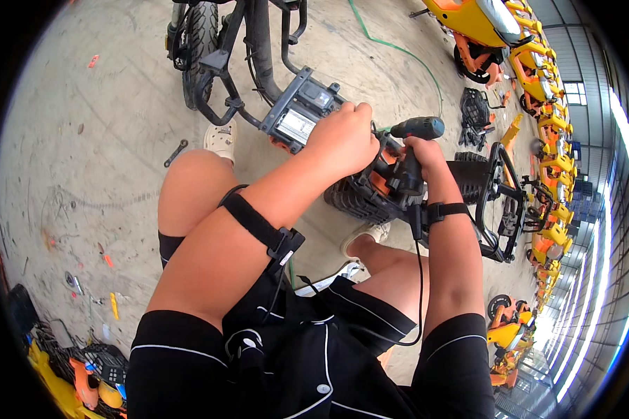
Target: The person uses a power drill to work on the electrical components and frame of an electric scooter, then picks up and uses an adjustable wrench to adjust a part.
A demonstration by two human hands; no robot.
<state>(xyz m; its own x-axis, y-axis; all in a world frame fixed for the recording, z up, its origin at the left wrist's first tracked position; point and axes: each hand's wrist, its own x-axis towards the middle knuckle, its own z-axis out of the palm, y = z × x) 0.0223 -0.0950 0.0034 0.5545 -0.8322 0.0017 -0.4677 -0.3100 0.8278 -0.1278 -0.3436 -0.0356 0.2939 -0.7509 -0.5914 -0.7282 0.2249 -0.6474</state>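
My right hand [428,155] is wrapped around the handle of a dark corded power drill [419,128], its front end pointing left toward my other hand. The drill's black cord [421,265] runs down past my right forearm. My left hand [344,138] is closed just left of the drill, its fingertips turned away, so what it grips cannot be made out. Beyond its knuckles sits a grey-black box with a white label [295,127], attached to the black frame of a stripped two-wheeler [260,56]. Black and orange parts [381,183] lie below both hands.
A treaded wheel [201,49] stands at far left of the frame. A wrench [176,153] lies on the concrete floor beside my knee. Yellow scooters [553,167] line the right side, and a green hose [398,47] crosses behind. Loose parts [105,363] are heaped at lower left.
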